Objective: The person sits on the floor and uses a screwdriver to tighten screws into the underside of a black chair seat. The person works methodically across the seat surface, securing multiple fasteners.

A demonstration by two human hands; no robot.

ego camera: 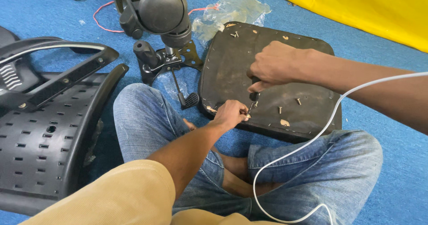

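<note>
Someone sits cross-legged on the blue carpet (392,171), an upturned black seat pan (232,60) lying just past the knees. The right hand (274,66) is clenched around the handle of a screwdriver (252,103), held upright with its tip down near the pan's near edge. The left hand (231,113) pinches a small screw (246,115) at that tip, fingers closed on it. Loose screws (289,106) lie on the pan nearby. A perforated black chair back (40,149) rests at the left, the chair mechanism (167,55) stands beyond the knee, and a white cable (312,140) crosses the lap.
</note>
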